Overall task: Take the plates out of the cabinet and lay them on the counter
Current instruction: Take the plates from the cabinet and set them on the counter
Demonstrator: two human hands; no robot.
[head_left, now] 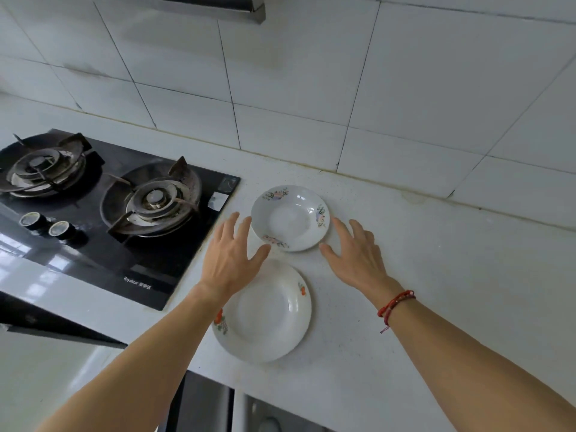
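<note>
Two white plates with flower prints lie on the white counter (420,275). The far plate (290,218) sits near the tiled wall. The near plate (268,316) lies just in front of it, partly under my left wrist. My left hand (232,254) hovers at the far plate's left rim with fingers spread and straight. At the plate's right rim is my right hand (355,254), also spread, with a red string bracelet on its wrist. Neither hand holds anything. The cabinet is mostly out of view.
A black gas hob (118,213) with two burners and two knobs fills the counter to the left of the plates. The tiled wall (343,88) runs behind. A range hood edge (246,7) shows at the top. Bare counter stretches to the right.
</note>
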